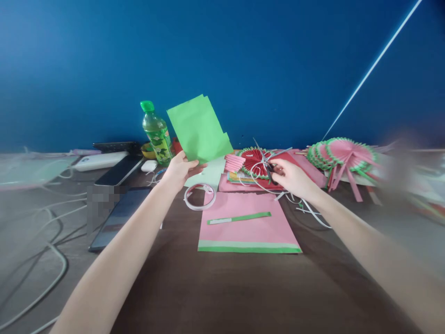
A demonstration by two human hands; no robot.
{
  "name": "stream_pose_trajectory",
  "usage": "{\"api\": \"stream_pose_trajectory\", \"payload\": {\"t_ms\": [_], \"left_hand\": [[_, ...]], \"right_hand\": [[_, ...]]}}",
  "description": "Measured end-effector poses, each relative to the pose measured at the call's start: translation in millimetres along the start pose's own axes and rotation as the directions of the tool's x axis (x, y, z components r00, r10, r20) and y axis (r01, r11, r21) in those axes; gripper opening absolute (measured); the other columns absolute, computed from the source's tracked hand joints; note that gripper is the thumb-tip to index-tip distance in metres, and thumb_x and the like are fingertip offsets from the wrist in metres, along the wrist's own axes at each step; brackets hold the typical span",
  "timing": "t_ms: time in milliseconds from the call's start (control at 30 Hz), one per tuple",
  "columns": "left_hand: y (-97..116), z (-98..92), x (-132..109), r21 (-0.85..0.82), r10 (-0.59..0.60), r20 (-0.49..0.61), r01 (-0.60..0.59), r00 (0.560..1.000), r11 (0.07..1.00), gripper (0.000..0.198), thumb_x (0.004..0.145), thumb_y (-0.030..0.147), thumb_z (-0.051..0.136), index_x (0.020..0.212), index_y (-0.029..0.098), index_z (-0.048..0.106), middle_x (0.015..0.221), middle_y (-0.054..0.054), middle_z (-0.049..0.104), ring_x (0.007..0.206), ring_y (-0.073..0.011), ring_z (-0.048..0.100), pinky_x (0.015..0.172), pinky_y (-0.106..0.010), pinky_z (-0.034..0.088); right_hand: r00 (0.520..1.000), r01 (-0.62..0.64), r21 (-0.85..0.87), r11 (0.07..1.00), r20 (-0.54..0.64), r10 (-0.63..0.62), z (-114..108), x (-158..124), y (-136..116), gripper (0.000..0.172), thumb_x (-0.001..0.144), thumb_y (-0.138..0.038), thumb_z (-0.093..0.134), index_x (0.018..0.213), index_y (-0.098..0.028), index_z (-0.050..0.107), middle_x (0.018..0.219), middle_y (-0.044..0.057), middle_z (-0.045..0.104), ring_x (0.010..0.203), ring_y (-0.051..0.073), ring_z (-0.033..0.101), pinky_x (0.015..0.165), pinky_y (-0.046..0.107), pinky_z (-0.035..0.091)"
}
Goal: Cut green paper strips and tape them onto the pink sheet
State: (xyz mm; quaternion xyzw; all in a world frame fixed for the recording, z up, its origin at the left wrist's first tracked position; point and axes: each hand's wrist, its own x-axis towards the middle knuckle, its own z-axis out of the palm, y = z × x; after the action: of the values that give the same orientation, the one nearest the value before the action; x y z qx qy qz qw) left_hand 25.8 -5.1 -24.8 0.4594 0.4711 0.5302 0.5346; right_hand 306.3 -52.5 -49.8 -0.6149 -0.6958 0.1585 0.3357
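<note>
Raised above the table, a sheet of green paper point(198, 127) is pinched at its lower edge by my left hand point(181, 171). My right hand point(287, 175) is closed around the dark handles of a pair of scissors point(267, 164), blades pointing up and away. On the table between my arms lies a pink sheet point(243, 205) with a pale and green band along its near edge. A narrow green strip point(250, 216), whitish at its left part, rests on that sheet. A roll of tape point(200, 207) lies at the sheet's upper left corner, just below my left hand.
A green-capped bottle point(156, 134) stands near the blue wall. Phones point(120, 170), a tablet point(120, 218) and cables point(62, 260) occupy the left. Behind the pink sheet sits a red pleated paper fan point(255, 162); pink-and-green pleated fans point(347, 155) stand right. White cord point(313, 211) trails near my right wrist.
</note>
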Motion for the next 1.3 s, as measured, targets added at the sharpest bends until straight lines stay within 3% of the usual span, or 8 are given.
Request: {"api": "stream_pose_trajectory", "payload": {"t_ms": [100,200,367,733,1300], "left_hand": [[-1,4.4,-1,-0.046,-0.014,0.001,0.014,1.0,0.999,0.028,0.066,-0.002,0.055,0.088,0.015,0.051,0.084,-0.004,0.066,0.065,-0.014,0.067,0.06,-0.023,0.054],[-2,9.7,-4,-0.083,-0.029,0.023,0.03,0.999,0.996,0.025,0.066,-0.002,0.055,0.086,0.014,0.051,0.083,-0.004,0.065,0.066,-0.0139,0.067,0.063,-0.023,0.054],[-5,18.1,-11,-0.1,-0.023,0.12,0.035,0.993,0.994,0.033,0.067,-0.002,0.054,0.095,0.015,0.053,0.09,-0.004,0.065,0.067,-0.0144,0.068,0.061,-0.021,0.054],[-10,31.1,-20,-0.053,-0.063,0.219,0.076,0.974,0.996,0.037,0.069,-0.001,0.055,0.102,0.015,0.052,0.091,-0.008,0.068,0.068,-0.0169,0.068,0.054,-0.018,0.054],[-12,31.0,-19,-0.075,-0.073,0.223,0.092,0.972,0.993,0.038,0.066,-0.002,0.057,0.101,0.014,0.053,0.085,-0.007,0.069,0.063,-0.0165,0.068,0.05,-0.017,0.054]], "right_hand": [[0.992,-0.014,0.311,0.95,0.125,-0.027,10,-4,-9,0.033,0.072,-0.037,0.057,0.096,-0.018,0.046,0.074,0.0,0.053,0.063,0.013,0.053,0.057,0.025,0.043],[0.973,0.014,0.399,0.917,0.207,-0.105,19,-10,-15,0.038,0.07,-0.044,0.06,0.092,-0.02,0.042,0.074,-0.002,0.047,0.06,0.01,0.048,0.054,0.023,0.041],[0.95,0.126,0.324,0.938,0.231,-0.208,26,-17,-23,0.036,0.077,-0.052,0.051,0.089,-0.019,0.039,0.069,-0.003,0.041,0.058,0.01,0.041,0.054,0.024,0.038],[0.953,0.175,0.286,0.942,0.191,-0.235,26,-20,-29,0.039,0.082,-0.057,0.038,0.088,-0.019,0.04,0.071,0.0,0.044,0.065,0.012,0.045,0.059,0.026,0.038],[0.966,0.164,0.282,0.945,0.15,-0.212,25,-19,-28,0.035,0.081,-0.055,0.044,0.083,-0.02,0.042,0.067,-0.001,0.046,0.062,0.013,0.047,0.058,0.027,0.039]]}}
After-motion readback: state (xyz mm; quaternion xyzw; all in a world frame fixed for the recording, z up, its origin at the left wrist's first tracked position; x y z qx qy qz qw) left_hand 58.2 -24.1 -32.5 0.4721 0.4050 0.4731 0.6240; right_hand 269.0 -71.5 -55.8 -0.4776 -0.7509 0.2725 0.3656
